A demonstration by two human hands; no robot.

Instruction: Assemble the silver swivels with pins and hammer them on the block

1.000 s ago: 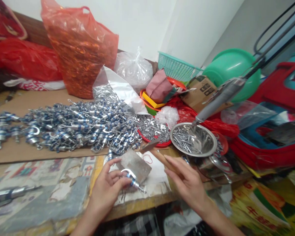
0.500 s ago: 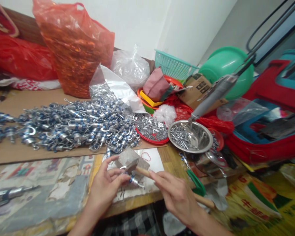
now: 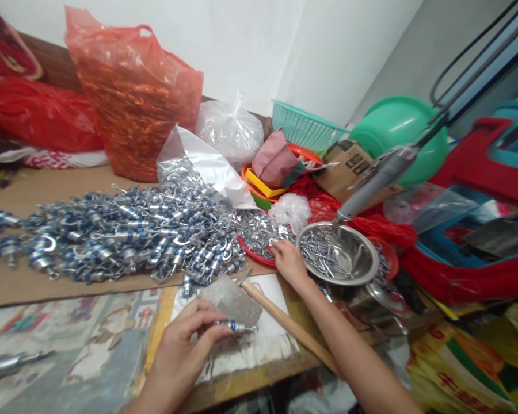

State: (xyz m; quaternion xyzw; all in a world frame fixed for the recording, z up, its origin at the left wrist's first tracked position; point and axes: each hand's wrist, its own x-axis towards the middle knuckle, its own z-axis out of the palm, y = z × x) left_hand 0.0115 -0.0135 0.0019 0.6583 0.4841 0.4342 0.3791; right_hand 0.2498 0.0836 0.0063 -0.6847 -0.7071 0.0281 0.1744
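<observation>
My left hand (image 3: 190,339) pinches a small blue and silver metal fitting (image 3: 238,327) with a ring at its end, just in front of a grey metal block (image 3: 233,299). A hammer (image 3: 285,319) lies with its head by the block and its wooden handle slanting under my right forearm. My right hand (image 3: 288,263) reaches to the edge of a red plate (image 3: 255,255) heaped with small silver pieces (image 3: 259,227). Its fingertips are bent down at the pieces; whether they grip one is too small to tell.
A large pile of blue and silver fittings (image 3: 133,230) covers the cardboard at left. A steel bowl of pins (image 3: 362,276) stands right of the plate, under a hanging grey tool (image 3: 371,184). Behind are an orange bag (image 3: 138,98) and a green basin (image 3: 406,132).
My right hand has let go of the hammer and moved up to the red plate. The hammer now rests by the block. My left hand keeps the fitting, now held nearer the front edge.
</observation>
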